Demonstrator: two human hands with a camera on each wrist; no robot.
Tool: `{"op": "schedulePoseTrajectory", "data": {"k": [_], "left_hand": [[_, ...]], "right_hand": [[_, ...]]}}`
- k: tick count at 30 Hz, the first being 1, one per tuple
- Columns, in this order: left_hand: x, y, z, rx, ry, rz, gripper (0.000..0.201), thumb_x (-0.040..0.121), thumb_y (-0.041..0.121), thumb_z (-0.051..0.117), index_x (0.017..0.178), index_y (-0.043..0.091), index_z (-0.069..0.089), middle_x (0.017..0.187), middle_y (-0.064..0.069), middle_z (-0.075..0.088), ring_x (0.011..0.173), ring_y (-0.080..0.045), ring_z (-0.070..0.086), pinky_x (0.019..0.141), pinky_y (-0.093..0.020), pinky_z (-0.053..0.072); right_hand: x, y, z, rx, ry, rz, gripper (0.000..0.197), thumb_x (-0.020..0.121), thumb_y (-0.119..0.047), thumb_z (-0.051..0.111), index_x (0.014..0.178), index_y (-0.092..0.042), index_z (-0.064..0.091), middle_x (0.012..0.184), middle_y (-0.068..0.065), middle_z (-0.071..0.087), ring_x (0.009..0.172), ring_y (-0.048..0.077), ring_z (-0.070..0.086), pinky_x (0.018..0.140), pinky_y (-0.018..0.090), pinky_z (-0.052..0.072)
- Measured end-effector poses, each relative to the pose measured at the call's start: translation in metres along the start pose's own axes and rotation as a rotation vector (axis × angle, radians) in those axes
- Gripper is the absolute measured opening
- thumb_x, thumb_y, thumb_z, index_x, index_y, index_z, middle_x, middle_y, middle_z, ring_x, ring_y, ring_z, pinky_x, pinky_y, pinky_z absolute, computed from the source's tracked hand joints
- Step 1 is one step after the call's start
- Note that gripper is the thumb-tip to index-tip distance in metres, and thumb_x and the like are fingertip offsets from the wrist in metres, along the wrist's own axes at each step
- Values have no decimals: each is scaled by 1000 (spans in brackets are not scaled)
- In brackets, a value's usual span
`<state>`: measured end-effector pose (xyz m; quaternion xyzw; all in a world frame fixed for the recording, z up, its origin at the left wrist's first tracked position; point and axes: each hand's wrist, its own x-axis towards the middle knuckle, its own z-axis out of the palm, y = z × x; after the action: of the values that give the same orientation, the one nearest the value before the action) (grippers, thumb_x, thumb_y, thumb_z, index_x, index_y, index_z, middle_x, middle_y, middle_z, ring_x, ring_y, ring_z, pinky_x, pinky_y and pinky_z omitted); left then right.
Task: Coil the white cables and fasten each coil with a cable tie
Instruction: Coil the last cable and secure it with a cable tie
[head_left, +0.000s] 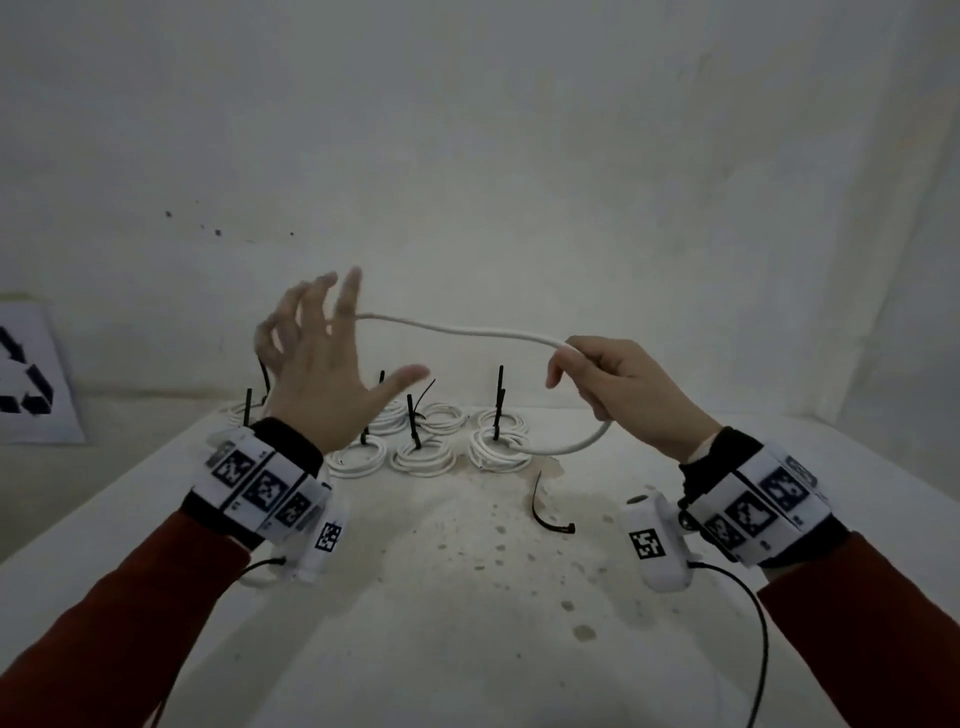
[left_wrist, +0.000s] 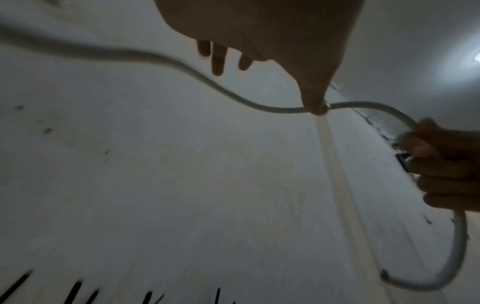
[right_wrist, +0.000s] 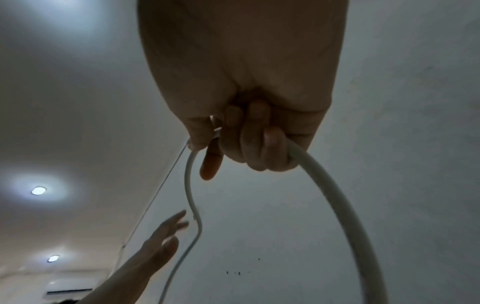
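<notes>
While right hand (head_left: 618, 387) grips white cable (head_left: 467, 331), no legible writing

Tied white coils (head_left: 423, 441) are crowding the far middle of the table (head_left: 130, 519), their black cable-tie tails (head_left: 500, 402) standing up as snags. A loose black cable tie (head_left: 545, 514) is lying just in front of them. The raised white cable (head_left: 467, 331) is spanning the air above the coils. The near tabletop is lying open between the forearms.
</notes>
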<state>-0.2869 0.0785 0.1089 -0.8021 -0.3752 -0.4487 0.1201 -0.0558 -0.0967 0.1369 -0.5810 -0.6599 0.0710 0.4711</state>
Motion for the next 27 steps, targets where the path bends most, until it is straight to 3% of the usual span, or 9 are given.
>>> {"op": "schedulePoseTrajectory", "data": {"k": [2,4,6,8,13,15,20,24,27], "left_hand": [[4,14,-3,40,24,195,94,72,82,32,148,28,16,150,-4,29,139,-25,14,109,-49,9],[7,27,0,-28,-18,353,71,86,67,31,143,26,30,130,0,54,133,-24,34,107,-45,15],[9,35,2,-263,-113,384,44,95,46,29,121,20,54,83,7,61,89,-18,59,87,-39,35],[13,34,5,-434,-127,278,31,96,33,32,97,15,58,62,12,46,58,-7,46,62,-32,37],[29,10,5,-445,48,143,30,99,27,38,91,9,61,61,-5,50,54,-28,49,55,-30,32],[35,5,4,-422,35,104,28,101,25,40,93,9,62,57,-8,48,50,-25,46,50,-25,30],[43,-3,6,-388,1,37,31,101,27,39,98,8,64,49,7,34,44,-8,35,46,-16,29],[39,6,10,-478,-46,97,27,101,24,37,108,12,60,56,5,42,48,-8,38,50,-16,31],[29,16,16,-591,-38,106,20,102,18,36,105,9,54,63,1,45,50,-9,38,50,-18,30]], "right_hand": [[7,-8,7,24,-42,-28,34,100,-31,45,76,-16,64,55,3,30,52,21,27,51,32,28],[13,-15,15,51,-56,-59,35,100,-31,46,74,-17,64,53,1,29,50,18,27,49,29,27],[17,-20,19,52,-47,-74,35,100,-30,47,72,-18,65,50,-4,30,47,13,27,48,25,27],[19,-20,19,117,-25,-37,36,100,-29,45,73,-16,65,49,-8,31,45,10,27,46,21,28],[7,-7,7,477,-57,177,36,103,-26,37,81,-7,59,54,-5,25,46,10,19,43,21,23],[-1,-5,0,559,-120,240,33,101,-25,38,83,-6,58,54,-3,24,45,9,20,43,20,24],[-17,-6,-23,755,-252,305,27,91,-23,43,82,-5,60,51,-2,28,44,10,25,44,21,30],[-18,-2,-35,1340,-329,103,22,96,-11,40,103,-2,59,61,0,43,55,13,37,54,24,38],[-15,-7,-34,1548,-110,-22,28,103,-16,34,111,-8,60,69,-3,53,62,12,46,63,24,44]]}}
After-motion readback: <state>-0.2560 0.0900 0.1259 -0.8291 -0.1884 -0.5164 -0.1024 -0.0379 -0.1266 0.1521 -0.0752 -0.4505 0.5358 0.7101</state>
